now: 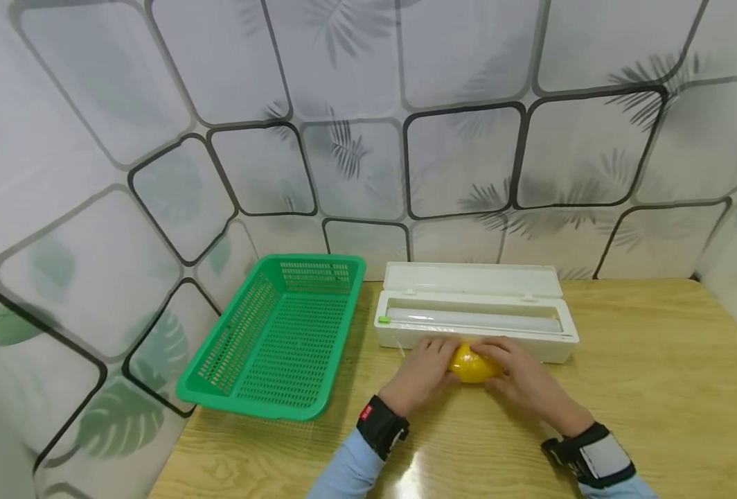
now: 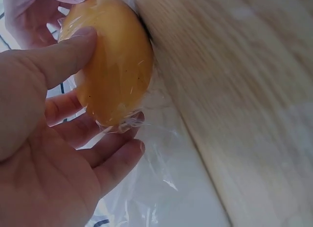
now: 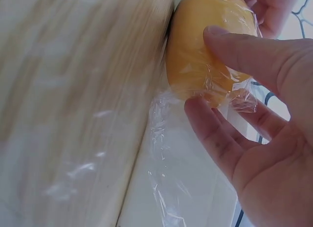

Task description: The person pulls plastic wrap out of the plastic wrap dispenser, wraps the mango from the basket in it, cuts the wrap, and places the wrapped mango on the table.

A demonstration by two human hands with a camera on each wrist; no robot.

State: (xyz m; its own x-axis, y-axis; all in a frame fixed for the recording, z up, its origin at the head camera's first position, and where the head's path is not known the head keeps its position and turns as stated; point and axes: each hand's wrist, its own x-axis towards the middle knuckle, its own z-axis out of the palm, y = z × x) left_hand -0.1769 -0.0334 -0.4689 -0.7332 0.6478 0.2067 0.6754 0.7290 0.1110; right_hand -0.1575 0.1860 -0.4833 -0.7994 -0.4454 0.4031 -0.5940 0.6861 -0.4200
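A smooth yellow mango (image 1: 473, 364) with small dark specks is held between both hands, just in front of the white cling film box (image 1: 481, 339). Clear cling film (image 3: 161, 148) covers the fruit, crinkled at its ends, and a sheet of it trails over the box front. The left hand (image 1: 422, 372) grips one end, its thumb pressed on the skin and its fingers behind and under that end. From the other side the right hand (image 1: 527, 381) holds the opposite end in the same way, thumb on the side and fingertips at the gathered film.
The box lid (image 1: 473, 278) stands raised at the back, with a film roll (image 1: 474, 319) inside and a small green slider (image 1: 384, 319) at its left. Left of it, a green plastic basket (image 1: 337, 346) sits on the wooden table (image 1: 655, 388). A patterned curtain (image 1: 362, 173) hangs behind.
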